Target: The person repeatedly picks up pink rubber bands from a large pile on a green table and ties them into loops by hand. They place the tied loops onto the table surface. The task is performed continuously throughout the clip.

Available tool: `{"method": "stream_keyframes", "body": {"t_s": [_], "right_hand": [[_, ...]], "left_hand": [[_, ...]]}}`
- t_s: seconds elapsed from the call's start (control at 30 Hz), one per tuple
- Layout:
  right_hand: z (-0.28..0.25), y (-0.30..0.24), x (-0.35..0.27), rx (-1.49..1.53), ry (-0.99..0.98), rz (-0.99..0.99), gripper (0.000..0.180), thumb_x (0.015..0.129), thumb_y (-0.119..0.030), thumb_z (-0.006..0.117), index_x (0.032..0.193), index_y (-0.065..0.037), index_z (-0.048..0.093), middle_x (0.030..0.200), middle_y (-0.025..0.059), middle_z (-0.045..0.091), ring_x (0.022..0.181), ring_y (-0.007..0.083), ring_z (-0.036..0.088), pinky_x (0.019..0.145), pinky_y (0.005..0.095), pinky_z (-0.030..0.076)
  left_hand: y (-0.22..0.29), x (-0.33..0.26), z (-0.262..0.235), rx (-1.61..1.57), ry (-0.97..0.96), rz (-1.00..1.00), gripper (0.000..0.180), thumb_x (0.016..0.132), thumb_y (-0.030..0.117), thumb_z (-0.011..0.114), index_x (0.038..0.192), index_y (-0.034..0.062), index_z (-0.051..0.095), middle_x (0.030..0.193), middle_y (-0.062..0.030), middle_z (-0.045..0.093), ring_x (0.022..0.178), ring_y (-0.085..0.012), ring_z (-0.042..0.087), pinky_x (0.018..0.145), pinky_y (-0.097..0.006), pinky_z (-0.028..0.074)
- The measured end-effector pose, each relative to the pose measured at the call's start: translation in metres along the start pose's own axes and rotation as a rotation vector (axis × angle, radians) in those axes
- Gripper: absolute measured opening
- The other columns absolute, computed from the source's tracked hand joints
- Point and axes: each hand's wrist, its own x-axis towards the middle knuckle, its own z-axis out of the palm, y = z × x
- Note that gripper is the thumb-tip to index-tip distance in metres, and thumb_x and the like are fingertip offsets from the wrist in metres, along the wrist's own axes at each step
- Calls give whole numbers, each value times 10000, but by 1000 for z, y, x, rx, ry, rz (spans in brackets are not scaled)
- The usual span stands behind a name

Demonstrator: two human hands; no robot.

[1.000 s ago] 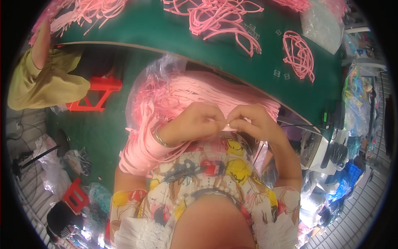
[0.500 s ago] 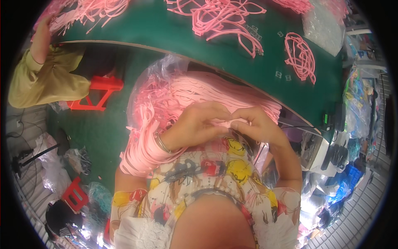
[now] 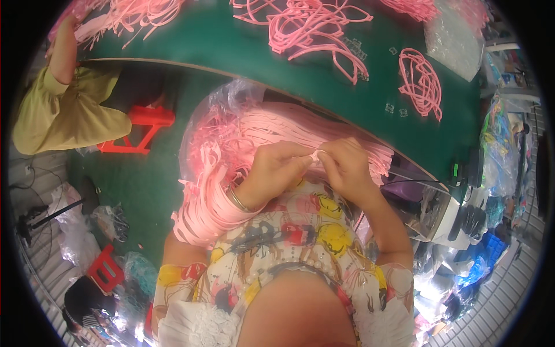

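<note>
Centre frame: both hands hemmed by pink strap bundle [image 3: 231, 173] spilling from clear plastic bag [image 3: 231, 95] over lap. Green worktop [image 3: 231, 49] edge arcs just above. Tangled pink loops [image 3: 312, 23], [image 3: 419, 81] crowd upper worktop; bare green patch between them, upper centre-right.

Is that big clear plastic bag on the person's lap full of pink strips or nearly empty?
Full: the clear plastic bag bulges with pink strips spilling over its left edge.

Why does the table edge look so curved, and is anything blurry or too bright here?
Head view: the fisheye lens bends the green table edge; black rim all round. Both hands, left hand and right hand, look fairly sharp. Glare whitens the plastic bags at lower right.
</note>
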Motion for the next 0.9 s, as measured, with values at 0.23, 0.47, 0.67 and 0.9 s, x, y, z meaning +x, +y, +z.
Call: {"method": "stream_keyframes", "body": {"t_s": [0.23, 0.47, 0.67, 0.9], "right_hand": [[-5, -5, -3, 36, 18, 3, 70, 753, -49, 657, 811, -37, 619, 716, 103, 615, 633, 291, 570, 615, 388, 411], [-9, -16, -1, -3, -7, -154, 137, 711, -17, 669, 832, -24, 605, 684, 97, 561, 612, 284, 548, 598, 384, 401], [-7, -16, -3, -54, -17, -237, 196, 691, 4, 679, 867, -9, 592, 679, 91, 540, 595, 278, 529, 584, 386, 391], [-13, -25, -1, 87, -77, -27, 104, 757, -86, 678, 836, -40, 629, 706, 94, 607, 626, 272, 572, 610, 370, 411]], "left_hand": [[10, 0, 4, -76, 15, -6, 183, 882, 128, 635, 973, -30, 652, 695, -4, 576, 604, -40, 497, 499, -203, 387], [15, -2, -4, 427, -82, 228, 172, 853, 109, 641, 924, -49, 640, 733, -54, 644, 621, -70, 582, 544, -202, 456], [14, -7, -3, 560, -22, 311, 171, 837, 141, 650, 875, -26, 664, 656, -98, 643, 584, -82, 592, 522, -230, 448], [10, -10, -10, 789, 0, 543, 154, 799, 146, 682, 895, 26, 681, 705, -73, 650, 569, -189, 571, 625, -307, 420]]}}
